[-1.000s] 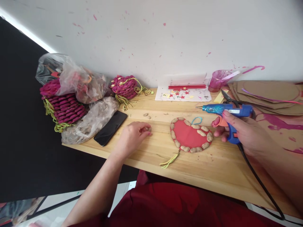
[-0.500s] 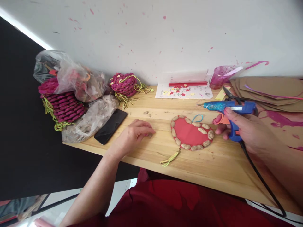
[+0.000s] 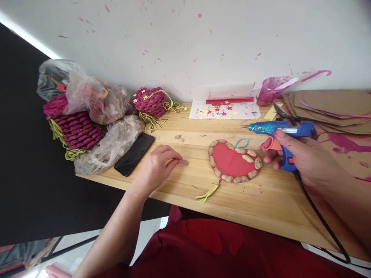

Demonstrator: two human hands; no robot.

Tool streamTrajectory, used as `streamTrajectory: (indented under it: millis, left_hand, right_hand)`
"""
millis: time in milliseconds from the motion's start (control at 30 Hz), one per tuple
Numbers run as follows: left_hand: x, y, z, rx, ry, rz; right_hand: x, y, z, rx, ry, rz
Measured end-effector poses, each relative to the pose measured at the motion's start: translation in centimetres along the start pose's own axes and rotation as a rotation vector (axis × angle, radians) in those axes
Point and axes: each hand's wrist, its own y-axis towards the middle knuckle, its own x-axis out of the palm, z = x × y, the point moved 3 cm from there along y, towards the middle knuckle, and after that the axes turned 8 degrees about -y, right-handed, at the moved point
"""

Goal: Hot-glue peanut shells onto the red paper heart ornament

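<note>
My left hand [image 3: 158, 168] is closed in a pinch, a peanut [image 3: 184, 163] at its fingertips just above the wooden table. In my right hand [image 3: 307, 158] is a blue hot glue gun [image 3: 285, 129], its nozzle pointing left, with a finger on the orange trigger. Between the hands lies a red heart-shaped piece [image 3: 233, 160], edged with peanuts in their shells. One further peanut [image 3: 247, 158] lies inside the border near the notch. A light-blue loop [image 3: 242, 143] sticks out at the heart's top and a yellow-green tassel [image 3: 209, 194] at its lower tip.
Loose peanuts [image 3: 179, 138] lie behind my left hand. To the left are a black phone [image 3: 135, 154], plastic bags [image 3: 116, 143] and magenta peanut crafts [image 3: 149, 101]. Star-strewn paper [image 3: 197, 112], a pink cup [image 3: 265, 96], scissors [image 3: 282, 112] and cardboard [image 3: 333, 102] line the back. The glue gun's cord [image 3: 321, 220] hangs right.
My left hand has shifted slightly left, its fingertips drawn together at the peanut, which now shows more clearly. The glue gun stays nearly in place in my right hand.
</note>
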Motion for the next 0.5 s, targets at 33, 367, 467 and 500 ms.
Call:
streamTrajectory:
  millis: [33,367,467,500]
  left_hand:
    - [0.15,0.07,0.13,0.011,-0.002,-0.003]
    - [0.78,0.41,0.4,0.111,0.06,-0.083]
    - [0.66,0.77,0.46,0.149,0.078,-0.121]
    - [0.64,1.06,0.6,0.162,0.078,-0.13]
  right_hand:
    - [0.05,-0.02,-0.03,0.012,0.015,-0.005]
    - [-0.2,0.14,0.26,-0.007,0.008,-0.084]
    - [-0.27,0.21,0.47,0.003,0.001,-0.084]
    - [-0.26,0.23,0.53,0.008,0.005,-0.082]
